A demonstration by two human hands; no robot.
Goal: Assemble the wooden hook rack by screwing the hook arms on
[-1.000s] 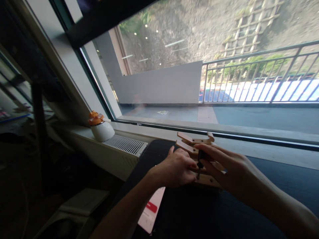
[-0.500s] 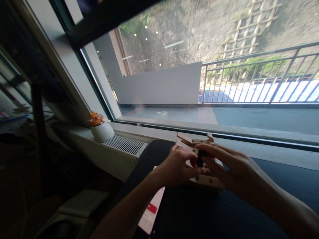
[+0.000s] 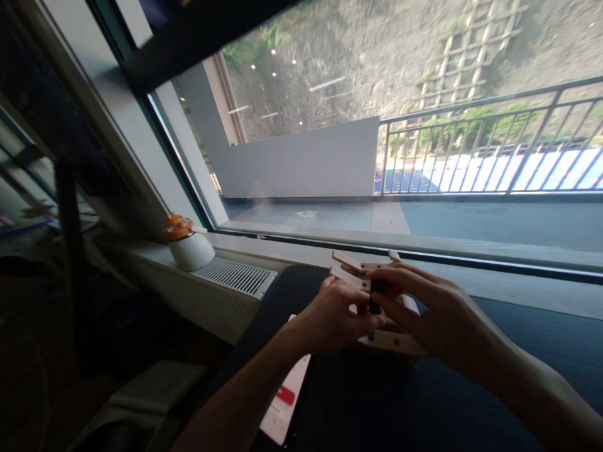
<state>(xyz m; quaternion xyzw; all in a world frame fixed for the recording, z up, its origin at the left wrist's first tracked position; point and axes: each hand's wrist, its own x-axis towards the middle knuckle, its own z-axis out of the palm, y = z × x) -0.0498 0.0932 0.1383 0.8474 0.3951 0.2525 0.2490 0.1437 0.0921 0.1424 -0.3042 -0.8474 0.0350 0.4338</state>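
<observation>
On the dark table (image 3: pixel 358 402) stands a small light-wood piece with slats and drilled holes (image 3: pixel 384 342), partly covered by both hands. My right hand (image 3: pixel 424 301) reaches over it from the right, thumb and fingers closed on a small black part (image 3: pixel 375 296) whose kind I cannot make out. From the left, my left hand (image 3: pixel 342 314) is closed at the near side of the same wooden piece, its thumb and fingertips close to the black part's lower end. What the left fingers pinch is hidden.
A phone (image 3: pixel 287 402) with a lit pink-and-white screen lies under my left forearm. On the ledge at left stands a white pot with an orange top (image 3: pixel 188 245), beside a slatted vent (image 3: pixel 235 276). A window sill (image 3: pixel 518 289) runs behind the table.
The right hand has shifted slightly, and its fingers cover the far wooden slat a bit more. Both hands stay at the wooden piece, and the black part remains between the right fingers.
</observation>
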